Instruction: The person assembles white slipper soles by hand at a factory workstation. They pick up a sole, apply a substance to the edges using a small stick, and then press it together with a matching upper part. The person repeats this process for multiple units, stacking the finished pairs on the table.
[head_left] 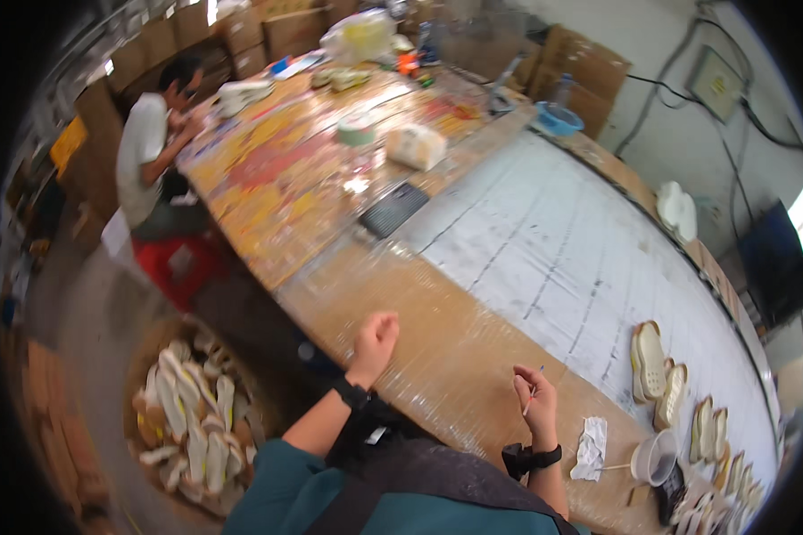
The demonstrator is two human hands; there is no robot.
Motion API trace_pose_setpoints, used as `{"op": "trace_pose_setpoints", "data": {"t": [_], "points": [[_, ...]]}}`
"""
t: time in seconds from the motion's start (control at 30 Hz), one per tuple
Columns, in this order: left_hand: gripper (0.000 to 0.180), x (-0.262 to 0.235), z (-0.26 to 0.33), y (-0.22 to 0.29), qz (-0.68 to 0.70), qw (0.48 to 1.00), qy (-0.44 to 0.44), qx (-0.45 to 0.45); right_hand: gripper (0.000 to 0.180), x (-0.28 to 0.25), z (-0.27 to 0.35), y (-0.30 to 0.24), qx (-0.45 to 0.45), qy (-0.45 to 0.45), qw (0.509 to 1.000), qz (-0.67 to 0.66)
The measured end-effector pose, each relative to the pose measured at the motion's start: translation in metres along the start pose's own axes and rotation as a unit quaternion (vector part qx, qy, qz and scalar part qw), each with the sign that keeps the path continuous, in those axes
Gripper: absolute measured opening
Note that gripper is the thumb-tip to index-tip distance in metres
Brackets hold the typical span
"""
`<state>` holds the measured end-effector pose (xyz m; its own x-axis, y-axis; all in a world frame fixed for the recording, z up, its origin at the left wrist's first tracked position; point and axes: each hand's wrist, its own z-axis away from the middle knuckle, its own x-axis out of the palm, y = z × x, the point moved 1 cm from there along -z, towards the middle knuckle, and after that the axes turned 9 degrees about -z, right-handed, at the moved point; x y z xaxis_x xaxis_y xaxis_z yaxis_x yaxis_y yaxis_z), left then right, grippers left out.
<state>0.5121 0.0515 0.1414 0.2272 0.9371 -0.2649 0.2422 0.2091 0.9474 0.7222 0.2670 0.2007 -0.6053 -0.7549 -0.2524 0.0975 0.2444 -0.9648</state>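
I note the right hand [537,397] pinching a thin pen-like stick [527,407], long axis slanting forward-right to back-left above the brown tabletop [455,392]. The nearest shoe sole [649,361] lies rightward, slightly forward; right hand nearer. Left hand [375,343] loosely curled; contents, if any, I cannot tell.

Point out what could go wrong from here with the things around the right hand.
The thin stick in the right hand could slip, as it seems only lightly held. The clear plastic cup sits to that hand's right, so a sideways swing might knock it; its contents are unclear. The crumpled white paper lies loose between them and might get dragged.
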Motion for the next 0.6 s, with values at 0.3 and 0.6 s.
{"op": "trace_pose_setpoints", "data": {"t": [0.3, 0.6], "points": [[0.009, 0.015, 0.023, 0.034, -0.169, 0.966, -0.049, 0.189, 0.018, -0.033, -0.051, 0.039, -0.018, 0.22, 0.975, 0.002], [0.01, 0.026, 0.03, 0.053, -0.212, 0.934, -0.11, 0.265, 0.012, -0.031, -0.049, 0.075, -0.128, 0.231, 0.943, 0.202]]}}
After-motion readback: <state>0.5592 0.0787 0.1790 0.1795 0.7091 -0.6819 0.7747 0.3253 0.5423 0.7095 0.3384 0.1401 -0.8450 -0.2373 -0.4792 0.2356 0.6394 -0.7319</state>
